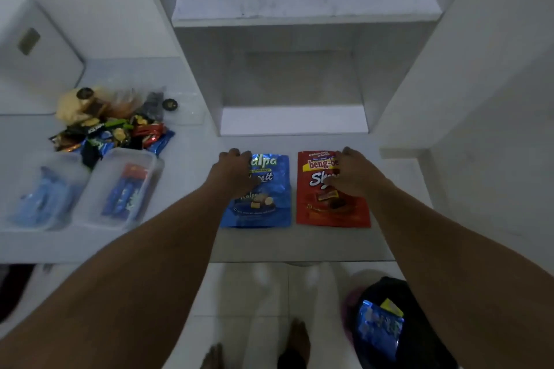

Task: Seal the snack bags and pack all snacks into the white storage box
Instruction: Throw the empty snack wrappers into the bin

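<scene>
A blue Kalpa snack bag (271, 204) and a red beng-beng snack bag (323, 207) lie flat side by side on the white counter (299, 243). My left hand (236, 172) rests on the blue bag's upper left corner, fingers reaching over its top edge. My right hand (352, 174) lies on the red bag's upper right part in the same way. Whether either hand pinches its bag is hidden. Two translucent white storage boxes (120, 189) (45, 192) stand at the left, each holding blue-wrapped snacks.
A heap of loose wrapped snacks (117, 129) lies behind the boxes. An open shelf niche (295, 90) rises behind the bags. On the floor at lower right sits a dark bag (398, 323) with a blue packet inside. My bare feet show below the counter edge.
</scene>
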Demonstrator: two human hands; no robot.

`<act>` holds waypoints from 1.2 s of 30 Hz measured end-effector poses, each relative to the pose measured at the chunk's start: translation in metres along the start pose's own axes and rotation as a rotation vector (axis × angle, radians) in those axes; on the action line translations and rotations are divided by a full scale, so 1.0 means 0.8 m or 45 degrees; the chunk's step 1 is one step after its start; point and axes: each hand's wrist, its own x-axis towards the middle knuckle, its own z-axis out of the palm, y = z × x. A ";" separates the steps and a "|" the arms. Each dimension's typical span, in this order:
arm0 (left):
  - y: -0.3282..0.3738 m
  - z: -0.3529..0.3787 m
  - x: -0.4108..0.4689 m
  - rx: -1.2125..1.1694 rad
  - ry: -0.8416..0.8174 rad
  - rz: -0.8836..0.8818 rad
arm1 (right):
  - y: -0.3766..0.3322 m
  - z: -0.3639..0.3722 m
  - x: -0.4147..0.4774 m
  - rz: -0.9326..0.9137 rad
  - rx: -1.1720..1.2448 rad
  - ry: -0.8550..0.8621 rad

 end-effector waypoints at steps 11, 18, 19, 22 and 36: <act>-0.010 0.005 0.018 0.003 0.008 -0.116 | 0.001 -0.003 0.029 -0.006 -0.084 -0.012; -0.017 -0.002 0.027 0.069 0.049 -0.036 | 0.004 -0.004 0.031 -0.019 -0.053 0.033; -0.017 -0.002 0.026 0.117 0.063 -0.026 | 0.003 -0.004 0.031 -0.025 -0.058 0.028; -0.017 -0.002 0.024 0.170 0.104 0.017 | 0.003 -0.005 0.027 -0.025 -0.068 0.020; -0.020 -0.037 0.013 0.113 0.200 0.179 | -0.015 -0.024 -0.001 0.012 0.102 0.056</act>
